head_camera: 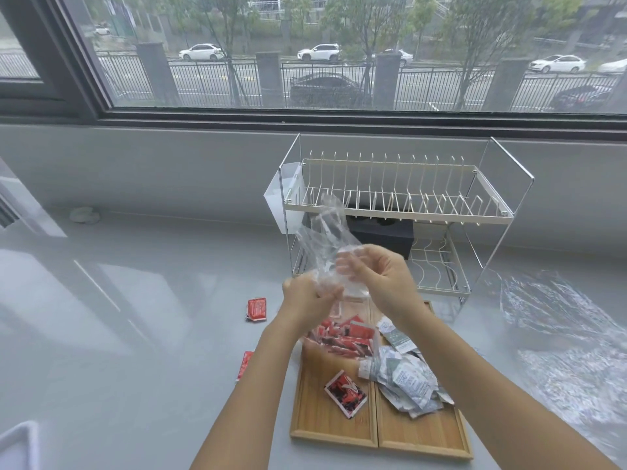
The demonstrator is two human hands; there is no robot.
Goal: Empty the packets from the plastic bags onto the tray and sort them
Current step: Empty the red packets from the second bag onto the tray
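You are gripping the clear plastic bag [320, 239] upright in both hands, left hand [305, 295] and right hand [369, 271] together, directly above the tray [334, 432], red packets [342, 334] dropping beneath.

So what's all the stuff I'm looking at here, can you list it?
Clear crinkled plastic bag: one, transparent, held up over the tray by both hands.
Two-section bamboo tray: one, light brown, on the grey counter.
Red sauce packets in the tray: a pile plus one loose, left section.
Silver-grey foil packets: a pile, right section.
Red packets off the tray: two, on the counter to its left.
Two-tier wire dish rack: one, white and chrome, behind the tray.
Black box: one, under the rack's upper tier.
Clear plastic sheeting: crumpled, far right.
Left hand: grips the bag's lower part.
Right hand: grips the bag beside it.
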